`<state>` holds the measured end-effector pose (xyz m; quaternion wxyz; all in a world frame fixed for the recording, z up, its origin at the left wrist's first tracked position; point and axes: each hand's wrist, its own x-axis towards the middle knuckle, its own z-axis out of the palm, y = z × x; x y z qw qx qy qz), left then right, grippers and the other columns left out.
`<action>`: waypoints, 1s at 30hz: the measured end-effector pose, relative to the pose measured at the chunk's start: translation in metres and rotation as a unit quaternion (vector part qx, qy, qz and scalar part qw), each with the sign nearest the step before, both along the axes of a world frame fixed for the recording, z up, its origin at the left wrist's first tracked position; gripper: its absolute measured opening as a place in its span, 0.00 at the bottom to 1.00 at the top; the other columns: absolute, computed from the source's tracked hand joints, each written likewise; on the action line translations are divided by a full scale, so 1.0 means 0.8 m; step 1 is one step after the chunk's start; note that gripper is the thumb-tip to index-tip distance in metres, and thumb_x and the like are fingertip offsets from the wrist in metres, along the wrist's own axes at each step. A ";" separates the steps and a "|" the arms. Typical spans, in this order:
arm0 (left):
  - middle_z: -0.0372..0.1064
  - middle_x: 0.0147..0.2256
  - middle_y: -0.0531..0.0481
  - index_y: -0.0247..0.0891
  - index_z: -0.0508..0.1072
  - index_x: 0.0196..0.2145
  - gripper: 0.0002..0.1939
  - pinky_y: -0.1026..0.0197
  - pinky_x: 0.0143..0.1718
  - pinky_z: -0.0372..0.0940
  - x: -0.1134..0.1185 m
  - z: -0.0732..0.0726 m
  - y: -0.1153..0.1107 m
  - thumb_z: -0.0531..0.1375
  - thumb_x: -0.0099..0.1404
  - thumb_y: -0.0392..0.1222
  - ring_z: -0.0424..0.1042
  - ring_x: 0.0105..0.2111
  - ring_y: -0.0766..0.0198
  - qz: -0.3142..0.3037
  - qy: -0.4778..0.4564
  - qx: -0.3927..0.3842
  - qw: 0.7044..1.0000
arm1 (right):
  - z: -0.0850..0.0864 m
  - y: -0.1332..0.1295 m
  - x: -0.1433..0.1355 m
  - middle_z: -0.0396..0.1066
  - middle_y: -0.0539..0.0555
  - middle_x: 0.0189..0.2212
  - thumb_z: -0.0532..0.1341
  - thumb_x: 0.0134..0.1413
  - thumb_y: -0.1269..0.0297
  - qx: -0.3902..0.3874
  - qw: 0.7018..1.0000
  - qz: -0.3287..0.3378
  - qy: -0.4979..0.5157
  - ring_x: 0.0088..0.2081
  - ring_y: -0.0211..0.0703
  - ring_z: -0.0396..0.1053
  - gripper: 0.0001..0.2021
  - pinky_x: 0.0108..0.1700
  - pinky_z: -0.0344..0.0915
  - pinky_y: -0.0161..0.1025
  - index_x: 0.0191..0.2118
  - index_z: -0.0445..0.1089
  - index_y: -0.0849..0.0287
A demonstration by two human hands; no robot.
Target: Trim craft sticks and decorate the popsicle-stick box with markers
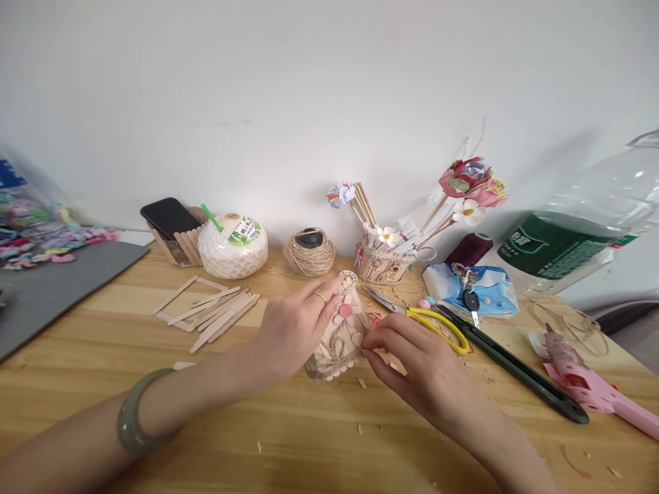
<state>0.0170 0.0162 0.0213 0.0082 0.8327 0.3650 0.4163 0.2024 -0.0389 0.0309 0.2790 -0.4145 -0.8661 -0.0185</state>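
A small craft-stick piece (342, 336) trimmed with twine sits on the wooden table, with wooden petals and a pinkish-red round centre on its face. My left hand (296, 322) lies across its upper left side, fingers long over the top and thumb along the front, steadying it. At the piece's right edge, my right hand (412, 357) has thumb and index finger pinched together; what is between the fingertips is too small to make out. Yellow-handled scissors (437, 326) lie open just beyond my right hand. Part of the piece is hidden beneath my left hand.
Loose craft sticks (221, 312) lie at left, near a wrapped coconut (234, 250) and a phone (167, 218) in a stick holder. Behind are a twine ball (309, 252) and flower pot (384, 266). Right: utility knife (515, 363), pink glue gun (592, 394), large bottle (561, 240).
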 end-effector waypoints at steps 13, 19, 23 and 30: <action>0.75 0.41 0.42 0.30 0.70 0.48 0.16 0.57 0.40 0.72 -0.001 0.001 -0.001 0.49 0.68 0.38 0.76 0.37 0.59 -0.014 0.013 0.024 1.000 | -0.007 0.004 -0.002 0.66 0.52 0.23 0.53 0.50 0.81 0.125 0.990 0.064 -0.022 0.26 0.38 0.62 0.09 0.28 0.63 0.34 0.28 0.64 0.60; 0.75 0.41 0.43 0.32 0.71 0.46 0.15 0.57 0.39 0.72 -0.002 0.000 0.004 0.49 0.67 0.38 0.76 0.36 0.59 -0.008 0.007 0.006 1.000 | 0.001 -0.001 0.005 0.65 0.51 0.26 0.56 0.51 0.79 0.049 0.991 0.056 0.113 0.28 0.36 0.64 0.07 0.29 0.63 0.32 0.31 0.63 0.60; 0.75 0.42 0.44 0.33 0.70 0.46 0.15 0.57 0.40 0.72 -0.003 -0.002 0.004 0.49 0.68 0.38 0.76 0.37 0.59 -0.010 0.007 0.001 1.000 | 0.006 -0.001 0.007 0.69 0.53 0.29 0.58 0.53 0.75 0.052 0.996 0.057 0.037 0.30 0.39 0.66 0.05 0.31 0.64 0.36 0.36 0.67 0.61; 0.75 0.40 0.43 0.32 0.70 0.47 0.16 0.56 0.41 0.71 -0.002 0.000 0.004 0.48 0.68 0.39 0.76 0.36 0.59 -0.001 0.013 -0.001 1.000 | 0.005 0.001 0.002 0.70 0.54 0.26 0.56 0.55 0.77 0.107 0.992 0.055 -0.049 0.26 0.40 0.65 0.05 0.28 0.63 0.36 0.33 0.68 0.63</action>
